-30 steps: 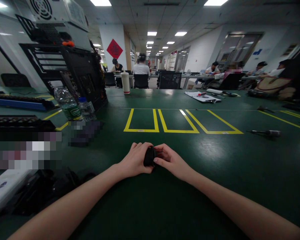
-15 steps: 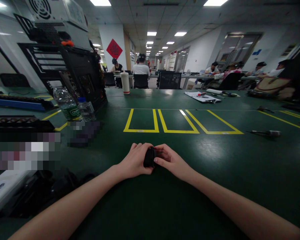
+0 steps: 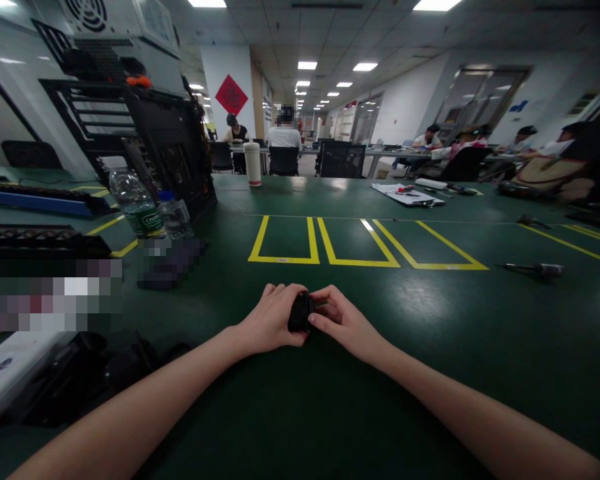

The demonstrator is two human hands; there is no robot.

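A small black boxy object (image 3: 299,315) is between my hands, just above or on the green table (image 3: 300,413); its kind does not show. My left hand (image 3: 273,317) wraps around its left side, thumb below and fingers over the top. My right hand (image 3: 343,323) pinches its right edge with thumb and fingertips. The palms hide part of the object. Beyond the hands, yellow tape outlines (image 3: 284,260) mark the tabletop.
At left stand a water bottle (image 3: 133,197), a smaller blue-capped bottle (image 3: 174,217) and an open computer case (image 3: 165,147). A white tumbler (image 3: 253,163) is farther back. A screwdriver (image 3: 540,269) and clipboard (image 3: 407,195) lie to the right. Several people sit beyond.
The camera view has shifted slightly. Both hands keep nearly the same grip on the black object.
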